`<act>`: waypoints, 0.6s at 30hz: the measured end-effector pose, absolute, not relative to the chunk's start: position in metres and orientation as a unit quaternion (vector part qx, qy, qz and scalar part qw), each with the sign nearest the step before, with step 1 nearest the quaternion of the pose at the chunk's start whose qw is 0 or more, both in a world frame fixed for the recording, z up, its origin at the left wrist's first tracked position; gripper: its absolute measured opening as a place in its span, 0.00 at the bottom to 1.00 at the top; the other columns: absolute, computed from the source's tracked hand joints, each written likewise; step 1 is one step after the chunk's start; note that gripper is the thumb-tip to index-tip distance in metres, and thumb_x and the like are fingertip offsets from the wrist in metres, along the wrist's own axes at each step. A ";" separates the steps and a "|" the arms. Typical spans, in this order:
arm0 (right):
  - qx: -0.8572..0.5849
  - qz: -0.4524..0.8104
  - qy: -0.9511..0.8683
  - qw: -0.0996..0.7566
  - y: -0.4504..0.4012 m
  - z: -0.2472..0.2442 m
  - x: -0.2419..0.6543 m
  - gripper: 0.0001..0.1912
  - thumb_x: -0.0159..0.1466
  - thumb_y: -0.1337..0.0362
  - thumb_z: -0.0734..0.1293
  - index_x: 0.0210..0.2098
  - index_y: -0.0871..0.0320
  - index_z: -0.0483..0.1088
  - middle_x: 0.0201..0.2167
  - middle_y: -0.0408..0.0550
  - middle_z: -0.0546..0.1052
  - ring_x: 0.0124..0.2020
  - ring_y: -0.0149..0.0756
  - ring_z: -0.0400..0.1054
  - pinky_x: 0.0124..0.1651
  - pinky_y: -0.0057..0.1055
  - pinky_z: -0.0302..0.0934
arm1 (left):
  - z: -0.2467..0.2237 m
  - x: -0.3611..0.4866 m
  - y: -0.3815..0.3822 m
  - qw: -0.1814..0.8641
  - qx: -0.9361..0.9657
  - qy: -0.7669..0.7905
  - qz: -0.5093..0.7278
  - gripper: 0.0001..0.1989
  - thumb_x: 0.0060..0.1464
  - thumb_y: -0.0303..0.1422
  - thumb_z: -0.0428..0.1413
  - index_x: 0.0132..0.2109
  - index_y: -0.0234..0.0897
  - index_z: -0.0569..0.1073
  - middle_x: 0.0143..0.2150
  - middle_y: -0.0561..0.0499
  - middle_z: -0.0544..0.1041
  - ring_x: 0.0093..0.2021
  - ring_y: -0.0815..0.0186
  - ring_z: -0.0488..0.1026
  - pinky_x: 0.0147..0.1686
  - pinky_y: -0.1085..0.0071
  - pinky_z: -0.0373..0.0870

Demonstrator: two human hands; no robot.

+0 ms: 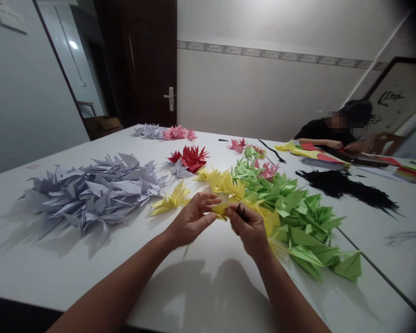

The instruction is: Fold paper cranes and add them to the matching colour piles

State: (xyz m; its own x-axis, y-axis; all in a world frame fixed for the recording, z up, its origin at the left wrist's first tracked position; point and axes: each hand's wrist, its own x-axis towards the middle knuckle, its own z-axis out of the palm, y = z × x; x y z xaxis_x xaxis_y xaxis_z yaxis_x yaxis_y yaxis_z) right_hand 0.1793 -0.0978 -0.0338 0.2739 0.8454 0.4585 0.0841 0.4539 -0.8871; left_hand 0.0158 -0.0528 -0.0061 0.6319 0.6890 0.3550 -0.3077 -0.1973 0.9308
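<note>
My right hand (248,227) pinches a yellow folded paper piece (221,209), perhaps a paper crane, between thumb and fingers. A small dark pointed object (241,212) sticks up among those same fingers; its kind I cannot make out. At the other end of the yellow paper is my left hand (193,218), with thumb and fingers apart around it. Whether the left fingertips touch the paper is unclear. Yellow paper cranes (225,181) lie just beyond both hands, and another yellow crane (172,199) rests beside my left hand.
Grey-lilac cranes (104,189) are heaped on the left of the white table (55,266). Green cranes (298,212) spread on the right, with red ones (190,158) farther back. Black strands (346,187) lie near coloured paper sheets (315,155). A person (327,132) sits at the far right.
</note>
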 end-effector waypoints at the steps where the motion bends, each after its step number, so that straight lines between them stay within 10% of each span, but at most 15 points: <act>1: -0.437 0.284 -0.538 0.663 -0.098 -0.033 0.179 0.08 0.57 0.58 0.69 0.32 0.57 0.75 0.17 0.37 0.61 0.16 0.23 0.51 0.18 0.23 0.49 | -0.006 0.016 -0.053 0.633 0.646 0.143 0.402 0.16 0.53 0.35 0.57 0.48 0.41 0.64 0.50 0.44 0.72 0.46 0.63 0.71 0.44 0.65 0.69; 18: -0.453 0.308 -0.536 0.642 -0.104 -0.026 0.170 0.15 0.58 0.53 0.66 0.36 0.57 0.69 0.19 0.37 0.62 0.18 0.24 0.52 0.19 0.23 0.48 | -0.005 0.023 -0.045 0.619 0.569 0.271 0.469 0.17 0.42 0.32 0.64 0.40 0.32 0.71 0.33 0.49 0.78 0.35 0.67 0.75 0.37 0.72 0.70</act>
State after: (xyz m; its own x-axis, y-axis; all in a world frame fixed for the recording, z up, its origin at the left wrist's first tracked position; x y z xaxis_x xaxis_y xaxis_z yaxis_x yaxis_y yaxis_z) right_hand 0.1697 -0.1040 -0.0264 0.2356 0.8815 0.4091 0.0897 0.3995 -0.9123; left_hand 0.0226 -0.0450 -0.0053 0.4139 0.8886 0.1977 -0.2724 -0.0863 0.9583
